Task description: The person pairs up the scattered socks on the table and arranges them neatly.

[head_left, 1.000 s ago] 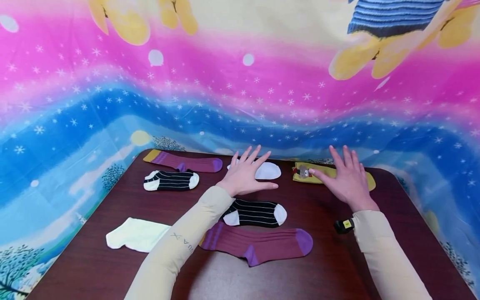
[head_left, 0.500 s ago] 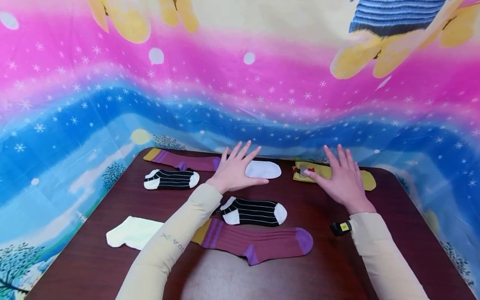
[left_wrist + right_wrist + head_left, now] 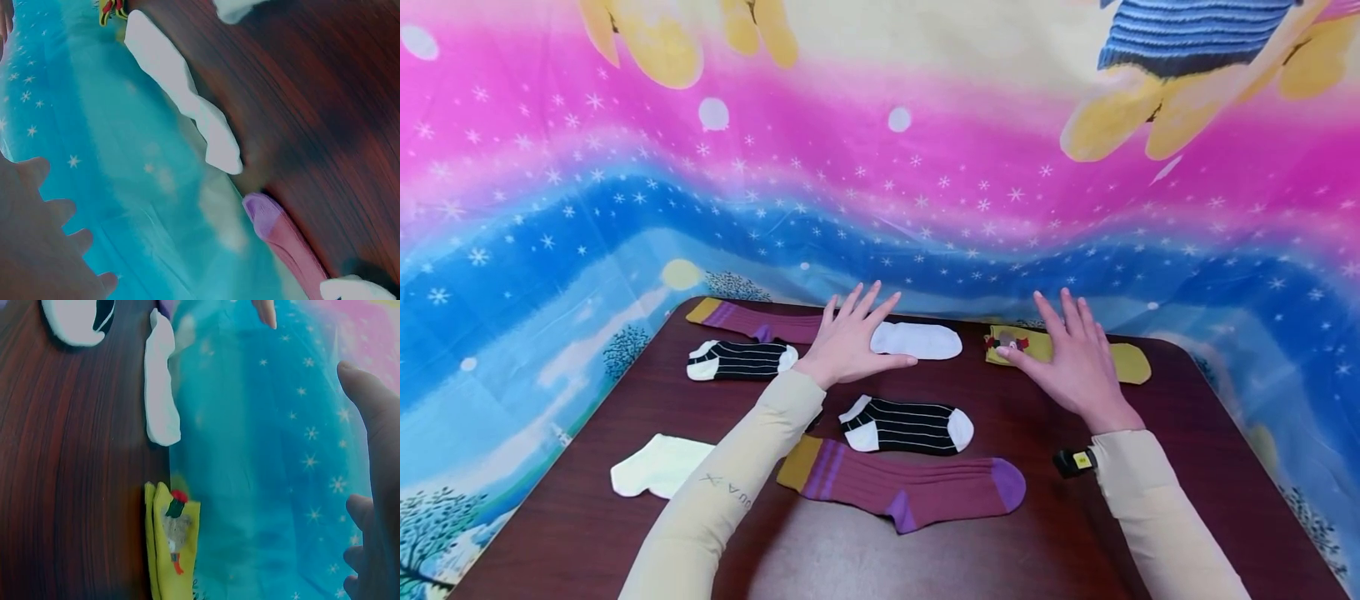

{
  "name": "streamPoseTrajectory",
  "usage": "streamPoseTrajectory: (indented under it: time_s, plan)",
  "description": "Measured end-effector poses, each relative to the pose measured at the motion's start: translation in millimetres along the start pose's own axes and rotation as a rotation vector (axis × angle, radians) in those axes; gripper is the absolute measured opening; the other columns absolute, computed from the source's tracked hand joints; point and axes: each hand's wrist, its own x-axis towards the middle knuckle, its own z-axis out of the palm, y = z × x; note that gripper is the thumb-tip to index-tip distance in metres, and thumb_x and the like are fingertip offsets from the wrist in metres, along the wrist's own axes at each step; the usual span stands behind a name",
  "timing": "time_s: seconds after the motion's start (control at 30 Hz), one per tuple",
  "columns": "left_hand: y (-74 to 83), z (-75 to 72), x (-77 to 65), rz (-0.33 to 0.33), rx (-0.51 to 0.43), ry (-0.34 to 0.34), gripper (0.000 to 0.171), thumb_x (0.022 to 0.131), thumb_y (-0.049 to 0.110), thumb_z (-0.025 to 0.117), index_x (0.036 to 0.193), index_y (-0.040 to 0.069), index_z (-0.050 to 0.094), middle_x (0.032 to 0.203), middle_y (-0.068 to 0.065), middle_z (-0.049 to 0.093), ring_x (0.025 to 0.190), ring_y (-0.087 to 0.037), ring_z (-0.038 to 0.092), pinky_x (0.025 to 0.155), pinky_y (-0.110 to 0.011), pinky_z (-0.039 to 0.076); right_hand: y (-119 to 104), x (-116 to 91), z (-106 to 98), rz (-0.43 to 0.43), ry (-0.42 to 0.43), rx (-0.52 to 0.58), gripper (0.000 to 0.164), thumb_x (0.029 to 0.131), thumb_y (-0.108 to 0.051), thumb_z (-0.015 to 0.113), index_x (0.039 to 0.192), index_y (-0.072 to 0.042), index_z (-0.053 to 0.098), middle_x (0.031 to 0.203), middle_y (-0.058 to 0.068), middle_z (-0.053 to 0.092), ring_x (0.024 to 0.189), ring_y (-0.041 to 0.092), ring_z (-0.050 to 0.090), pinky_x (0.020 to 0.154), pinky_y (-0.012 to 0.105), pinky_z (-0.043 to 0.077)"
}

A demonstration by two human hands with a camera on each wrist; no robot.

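Observation:
In the head view my left hand (image 3: 857, 337) hovers with spread fingers over the back of the table, between a maroon sock (image 3: 790, 327) with a yellow cuff and a white sock (image 3: 925, 341). My right hand (image 3: 1078, 358), also spread, is held above a yellow sock (image 3: 1131, 363) that carries a small animal figure, partly covering it. Neither hand holds anything. The left wrist view has the white sock (image 3: 169, 69) and the purple toe of the maroon sock (image 3: 287, 237). From the right wrist, the yellow sock (image 3: 178, 550) looks folded or doubled.
A black striped sock (image 3: 756, 361) lies at the left, another black striped sock (image 3: 913, 426) near the middle. Closer in lie a larger maroon sock (image 3: 925, 487) and a white sock (image 3: 658, 465), partly behind my left sleeve. A patterned cloth (image 3: 880, 208) hangs behind the dark wooden table (image 3: 1000, 558).
My left hand has moved left, uncovering more of the white sock and the larger maroon sock's yellow cuff. The right hand has drifted slightly left. The socks stay in place.

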Motion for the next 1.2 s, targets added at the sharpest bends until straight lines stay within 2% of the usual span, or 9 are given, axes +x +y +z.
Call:
streamPoseTrajectory:
  time_s: [0.2, 0.4, 0.8, 0.97, 1.2]
  plan:
    - [-5.4, -3.1, -4.1, -0.011, 0.003, 0.002, 0.106, 0.079, 0.092, 0.043, 0.164, 0.035, 0.015, 0.170, -0.004, 0.007, 0.154, -0.031, 0.002, 0.117, -0.063, 0.003, -10.8, -1.9, -1.1, -0.023, 0.005, 0.007, 0.103, 0.088, -0.073, 0.061, 0.165, -0.024, 0.015, 0.169, 0.018, 0.002, 0.153, 0.040, -0.006, 0.114, 0.069, 0.000]
    - [-10.0, -4.0, -9.9, -0.029, -0.002, 0.008, 0.108, 0.078, 0.093, 0.043, 0.164, 0.036, 0.015, 0.170, -0.004, 0.007, 0.154, -0.027, -0.004, 0.117, -0.062, -0.001, -20.8, -4.7, 0.6, -0.055, 0.013, 0.017, 0.102, 0.087, -0.073, 0.062, 0.165, -0.024, 0.018, 0.169, 0.016, 0.003, 0.153, 0.037, -0.007, 0.114, 0.069, 0.002]
    - [-14.0, -4.6, -23.1, -0.026, -0.004, -0.005, 0.106, 0.078, 0.093, 0.043, 0.163, 0.040, 0.010, 0.170, 0.000, 0.003, 0.154, -0.023, -0.009, 0.118, -0.059, -0.003, -31.5, -11.1, 6.7, -0.080, -0.005, 0.038, 0.102, 0.086, -0.072, 0.065, 0.165, -0.023, 0.021, 0.169, 0.015, 0.007, 0.153, 0.040, 0.001, 0.112, 0.073, 0.007]
    - [-15.5, -3.0, -27.7, -0.028, -0.006, -0.014, 0.107, 0.077, 0.094, 0.042, 0.163, 0.041, 0.007, 0.170, 0.004, -0.002, 0.154, -0.022, -0.009, 0.118, -0.060, -0.002, -34.4, -12.9, 8.8, -0.070, -0.014, 0.057, 0.103, 0.084, -0.072, 0.066, 0.164, -0.025, 0.023, 0.169, 0.013, 0.009, 0.153, 0.039, 0.003, 0.110, 0.074, 0.011]
    - [-16.3, 1.0, -33.2, -0.020, -0.006, -0.017, 0.106, 0.078, 0.093, 0.043, 0.163, 0.039, 0.011, 0.169, 0.003, -0.001, 0.154, -0.026, -0.003, 0.118, -0.059, 0.000, -40.1, -15.6, 10.7, -0.068, -0.044, 0.047, 0.104, 0.083, -0.075, 0.065, 0.164, -0.025, 0.024, 0.169, 0.012, 0.011, 0.153, 0.038, 0.007, 0.108, 0.076, 0.014]
